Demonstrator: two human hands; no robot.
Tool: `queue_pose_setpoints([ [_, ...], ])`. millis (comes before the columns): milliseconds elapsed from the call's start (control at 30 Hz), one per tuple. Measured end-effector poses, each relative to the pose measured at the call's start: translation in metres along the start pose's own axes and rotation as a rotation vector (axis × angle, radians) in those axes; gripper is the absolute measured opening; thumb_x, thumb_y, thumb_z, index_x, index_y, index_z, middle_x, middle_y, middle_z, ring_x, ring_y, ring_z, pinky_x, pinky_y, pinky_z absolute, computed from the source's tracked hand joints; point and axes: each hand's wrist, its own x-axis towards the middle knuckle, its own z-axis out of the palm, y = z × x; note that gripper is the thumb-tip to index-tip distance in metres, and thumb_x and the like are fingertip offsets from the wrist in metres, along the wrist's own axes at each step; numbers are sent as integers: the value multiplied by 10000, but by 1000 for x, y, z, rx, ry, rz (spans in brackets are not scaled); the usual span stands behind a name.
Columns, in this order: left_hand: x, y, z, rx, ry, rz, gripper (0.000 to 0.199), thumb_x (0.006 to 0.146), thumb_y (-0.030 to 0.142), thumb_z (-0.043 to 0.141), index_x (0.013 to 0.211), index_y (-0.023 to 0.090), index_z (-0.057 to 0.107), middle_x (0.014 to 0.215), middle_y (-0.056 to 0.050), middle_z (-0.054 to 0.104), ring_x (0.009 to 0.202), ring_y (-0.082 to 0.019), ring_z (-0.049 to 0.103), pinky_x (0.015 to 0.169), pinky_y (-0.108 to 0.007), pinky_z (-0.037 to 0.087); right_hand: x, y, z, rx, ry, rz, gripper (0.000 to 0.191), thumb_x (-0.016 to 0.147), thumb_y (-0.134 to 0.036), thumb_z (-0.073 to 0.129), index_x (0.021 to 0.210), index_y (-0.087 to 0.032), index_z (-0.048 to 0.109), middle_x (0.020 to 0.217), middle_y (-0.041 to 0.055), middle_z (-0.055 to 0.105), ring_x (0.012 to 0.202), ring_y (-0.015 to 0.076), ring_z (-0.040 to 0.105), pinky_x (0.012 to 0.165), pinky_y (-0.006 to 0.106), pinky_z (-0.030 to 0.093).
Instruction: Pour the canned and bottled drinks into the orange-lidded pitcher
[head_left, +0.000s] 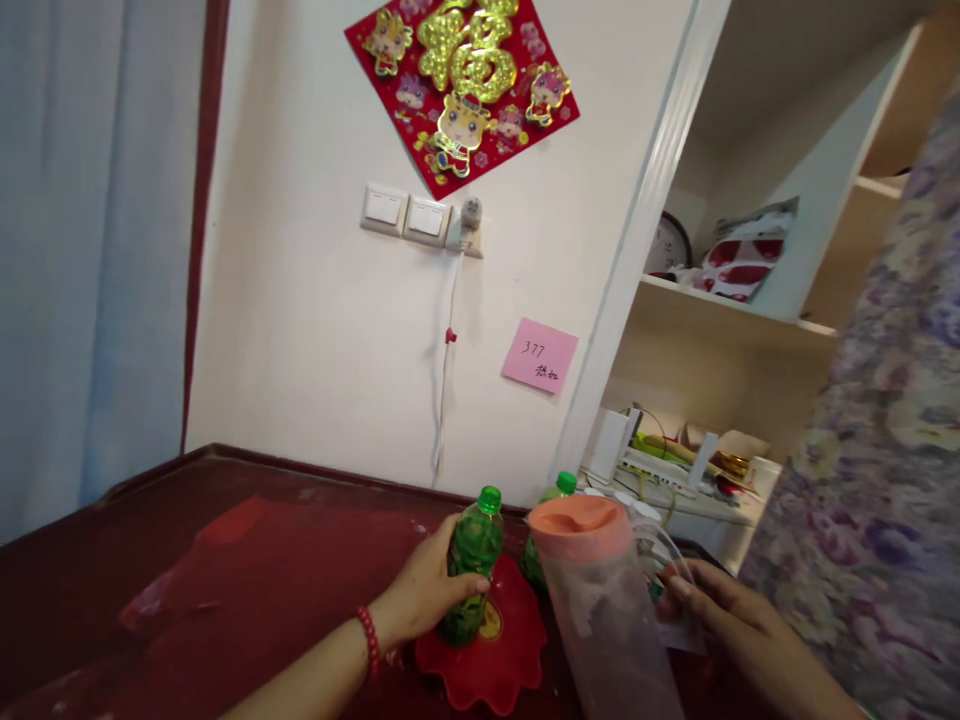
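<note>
My left hand (431,585), with a red bead bracelet on its wrist, is wrapped round a green bottle (478,545) with a green cap. The bottle is over the left part of a red scalloped plate (517,640). To the right is a clear pitcher (611,620) with an orange lid (581,518). My right hand (705,600) has its fingers closed at the pitcher's handle. Behind the pitcher, a second green-capped bottle (559,487) is partly hidden.
The dark red table (247,590) meets a white wall bearing switches (405,215), a plugged-in cord (444,400) and a pink note (540,355). Shelves (735,300) with a router (660,475) stand at the right, beside a floral curtain (877,470).
</note>
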Motion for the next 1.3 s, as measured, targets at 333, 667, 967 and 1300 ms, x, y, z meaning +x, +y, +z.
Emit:
queue_pose_setpoints([
  [333, -6, 3, 1, 75, 49, -22, 694, 652, 245, 745, 1316, 220, 545, 1206, -59, 695, 1096, -274, 614, 956, -366, 476, 1, -24, -1, 163, 137, 102, 500, 771, -743, 671, 868, -253, 692, 745, 21, 631, 735, 234, 614, 689, 313, 563],
  [667, -8, 1, 1, 63, 58, -28, 689, 641, 213, 756, 1297, 234, 546, 1215, -56, 686, 1087, -263, 617, 926, -342, 472, 10, -80, 23, -17, 394, 13, 674, 776, -846, 548, 999, -216, 639, 601, -30, 468, 566, 175, 433, 476, 274, 354],
  [967, -10, 1, 2, 80, 55, -46, 706, 650, 241, 770, 1319, 205, 546, 1204, -82, 687, 1075, -279, 625, 938, -369, 476, 35, -111, 35, -112, 370, -31, 637, 799, -835, 516, 942, -222, 614, 597, -41, 420, 542, 159, 377, 480, 276, 286],
  [1300, -8, -1, 0, 112, 57, -35, 752, 651, 268, 796, 1356, 226, 538, 1254, -88, 679, 1121, -297, 620, 993, -395, 457, 54, -139, 32, -242, 281, -153, 660, 772, -839, 529, 854, -194, 641, 549, -26, 442, 503, 152, 403, 480, 277, 317],
])
